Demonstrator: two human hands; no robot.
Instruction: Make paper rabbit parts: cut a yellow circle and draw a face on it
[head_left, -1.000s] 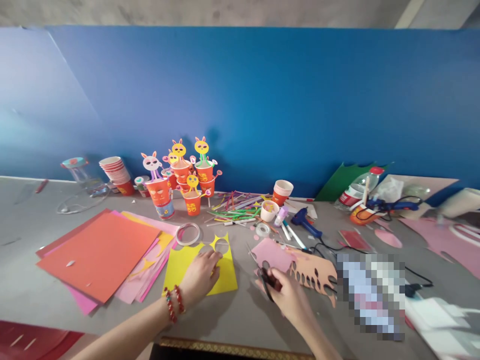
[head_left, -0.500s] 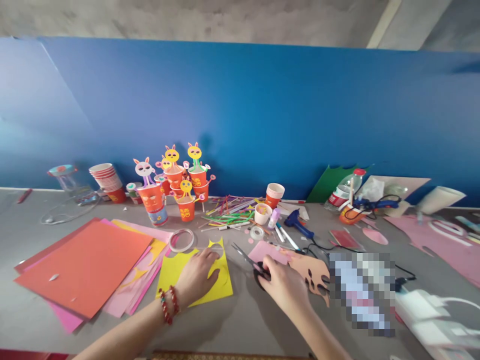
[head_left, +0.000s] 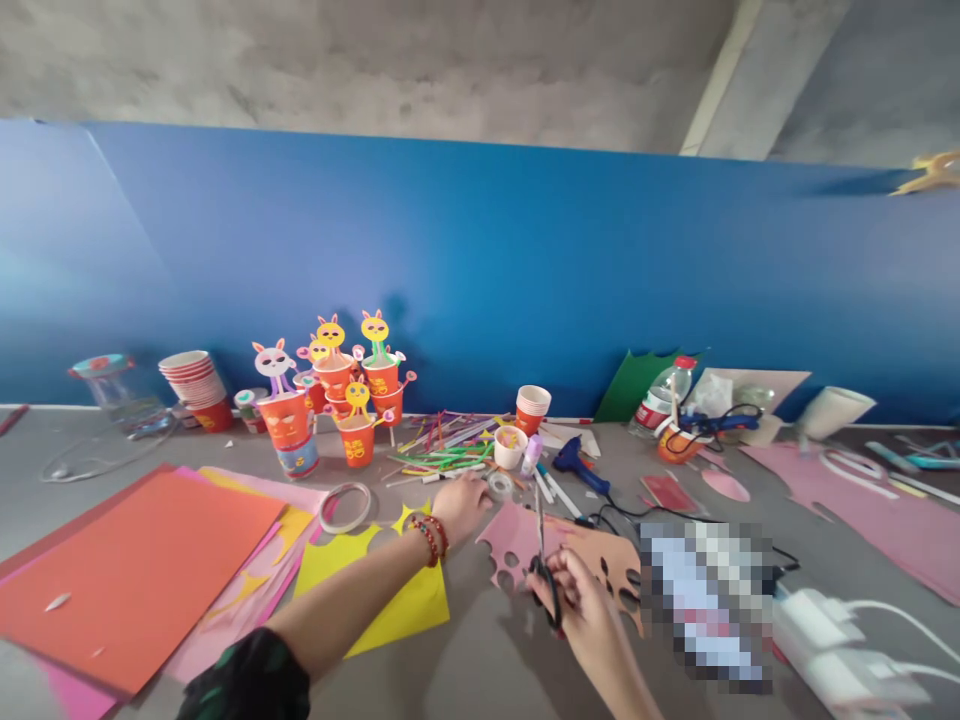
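Observation:
My right hand (head_left: 585,598) is closed around the black handles of the scissors (head_left: 541,545), whose blades point away from me over pink paper (head_left: 504,532) with round cut-outs. My left hand (head_left: 459,508) reaches past the yellow paper (head_left: 386,590). Its bent fingers are beside the clear tape roll (head_left: 501,486); the fingertips are hidden, so I cannot tell whether they grip anything. The wrist, with red bead bracelets, lies above the yellow sheet's far edge, which is cut in curves. Tan paper (head_left: 604,545) with dark holes lies beside the scissors.
A larger tape roll (head_left: 345,508) and orange paper (head_left: 150,570) lie left. Cups with animal faces (head_left: 358,440) stand behind, near pipe cleaners (head_left: 442,455). A blue glue gun (head_left: 580,465), markers (head_left: 553,490), cables and white plugs (head_left: 817,620) are to the right.
My left hand has lifted off the yellow paper and moved forward and right, towards the clear tape. The scissors have turned from pointing left to pointing away from me. The view has shifted slightly.

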